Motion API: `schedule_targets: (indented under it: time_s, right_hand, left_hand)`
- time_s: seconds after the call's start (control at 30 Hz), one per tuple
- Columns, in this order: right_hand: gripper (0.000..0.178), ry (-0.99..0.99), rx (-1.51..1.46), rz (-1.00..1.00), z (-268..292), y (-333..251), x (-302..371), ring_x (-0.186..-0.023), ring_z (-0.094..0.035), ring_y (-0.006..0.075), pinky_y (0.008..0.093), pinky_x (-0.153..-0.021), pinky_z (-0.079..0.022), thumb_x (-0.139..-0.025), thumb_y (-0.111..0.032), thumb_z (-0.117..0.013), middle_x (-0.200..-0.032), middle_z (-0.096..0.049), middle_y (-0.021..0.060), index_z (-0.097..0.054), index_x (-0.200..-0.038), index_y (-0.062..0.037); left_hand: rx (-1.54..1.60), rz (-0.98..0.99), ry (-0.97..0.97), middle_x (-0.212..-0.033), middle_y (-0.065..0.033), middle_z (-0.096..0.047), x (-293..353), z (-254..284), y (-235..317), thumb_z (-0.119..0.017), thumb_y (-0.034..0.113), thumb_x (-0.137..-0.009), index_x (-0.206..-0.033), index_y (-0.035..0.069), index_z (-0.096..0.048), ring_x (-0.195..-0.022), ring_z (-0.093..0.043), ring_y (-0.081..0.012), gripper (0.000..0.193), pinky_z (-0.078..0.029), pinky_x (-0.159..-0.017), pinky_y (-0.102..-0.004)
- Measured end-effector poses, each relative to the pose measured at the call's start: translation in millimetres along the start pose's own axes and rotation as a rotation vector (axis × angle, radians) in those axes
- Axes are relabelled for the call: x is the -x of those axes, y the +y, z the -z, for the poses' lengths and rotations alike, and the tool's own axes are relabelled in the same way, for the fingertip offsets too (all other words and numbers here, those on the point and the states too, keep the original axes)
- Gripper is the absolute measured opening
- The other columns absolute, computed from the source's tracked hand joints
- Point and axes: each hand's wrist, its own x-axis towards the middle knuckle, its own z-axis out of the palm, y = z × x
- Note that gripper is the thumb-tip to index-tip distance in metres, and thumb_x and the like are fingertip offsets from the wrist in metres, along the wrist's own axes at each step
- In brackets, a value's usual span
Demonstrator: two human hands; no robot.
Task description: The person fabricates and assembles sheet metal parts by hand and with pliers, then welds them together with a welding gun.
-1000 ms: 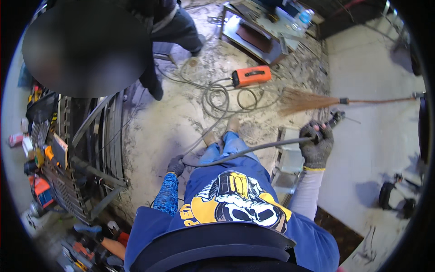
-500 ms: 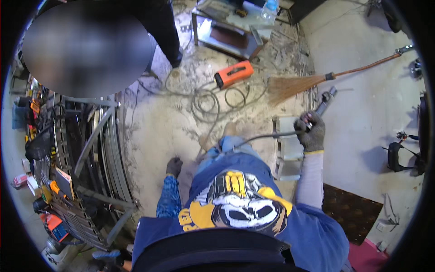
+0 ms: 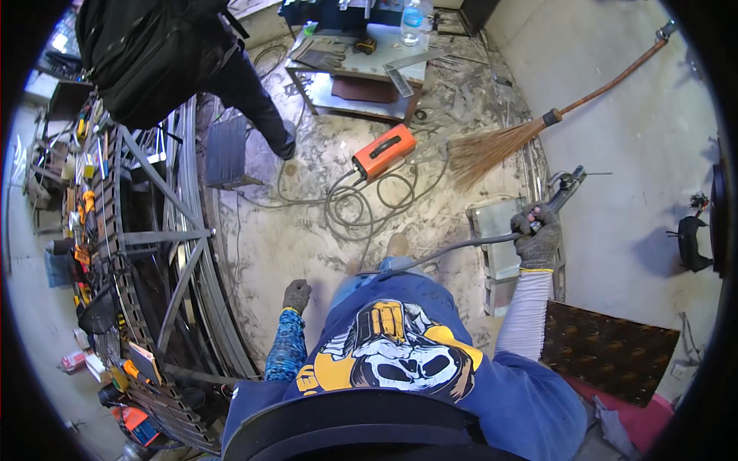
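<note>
My right hand [image 3: 536, 244], in a dark grey knit glove, is wrapped round a welding electrode holder [image 3: 567, 189] out to the right. A thin rod [image 3: 597, 174] sticks out of its jaws toward the pale wall. From the grip a dark cable [image 3: 461, 247] runs back across my waist. My left hand [image 3: 296, 295], gloved the same way, hangs low at my left side with its fingers curled into a fist; nothing shows in it. Ahead on the floor lies an orange welding machine [image 3: 386, 152] with a black handle, beside coiled cable [image 3: 350, 206].
A straw broom [image 3: 503, 150] leans at the right wall. Ahead stands a low metal table [image 3: 307, 86] with a bottle, gloves and a metal square [image 3: 400, 82]. A person in dark clothes [image 3: 254, 100] stands front left. Metal bars and a frame [image 3: 173, 237] line the left.
The view has tilted upward, showing more of the table and the other person. The electrode holder has swung so its rod points more toward the wall. My left fist stays low.
</note>
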Motion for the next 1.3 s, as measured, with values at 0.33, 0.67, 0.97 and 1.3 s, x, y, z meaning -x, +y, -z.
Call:
schedule_targets:
  time_s: [0.33, 0.67, 0.97, 1.3]
  right_hand:
    - [0.012, -0.056, 0.014, -0.085, 27, -10, -50, -0.047, -0.041, 0.0151, 0.0307, -0.050, -0.040, -0.083, -0.008, -0.062, -0.066, -0.048, 0.0015, -0.050, -0.081, -0.0105]
    - [0.011, 0.008, 0.111, -0.063, 28, -11, -74, -0.043, -0.043, 0.0184, 0.0363, -0.056, -0.043, -0.083, -0.010, -0.060, -0.065, -0.048, 0.0042, -0.049, -0.081, -0.0098]
    - [0.012, -0.040, 0.195, -0.098, -18, 4, -82, -0.044, -0.039, 0.0129, 0.0299, -0.045, -0.036, -0.085, -0.010, -0.061, -0.063, -0.047, 0.0009, -0.049, -0.082, -0.0123]
    - [0.015, -0.111, 0.225, -0.142, -38, 29, -99, -0.038, -0.037, 0.0159, 0.0335, -0.042, -0.038, -0.082, -0.007, -0.057, -0.059, -0.043, 0.0028, -0.045, -0.075, -0.0111]
  left_hand:
    - [-0.088, -0.238, -0.109, -0.090, -0.0057, -0.068, 7, -1, 126, -0.069, 0.017, -0.089, -0.118, -0.001, -0.064, -0.077, -0.061, -0.0148, 0.035, -0.051, -0.071, -0.0290]
    - [0.252, -1.378, -1.199, -0.096, -0.0244, -0.066, 234, 110, 497, -0.081, 0.054, -0.076, -0.134, -0.001, -0.051, -0.084, -0.068, -0.0406, 0.085, -0.045, -0.093, -0.0659]
    - [0.318, -1.548, -0.712, -0.077, -0.0132, -0.062, 279, 124, 507, -0.084, 0.020, -0.074, -0.088, -0.002, -0.072, -0.070, -0.062, -0.0312, 0.029, -0.053, -0.091, -0.0544]
    - [0.471, -1.606, -0.908, -0.076, -0.0159, -0.062, 303, 124, 557, -0.068, 0.023, -0.089, -0.088, -0.001, -0.072, -0.072, -0.065, -0.0324, 0.024, -0.051, -0.087, -0.0628]
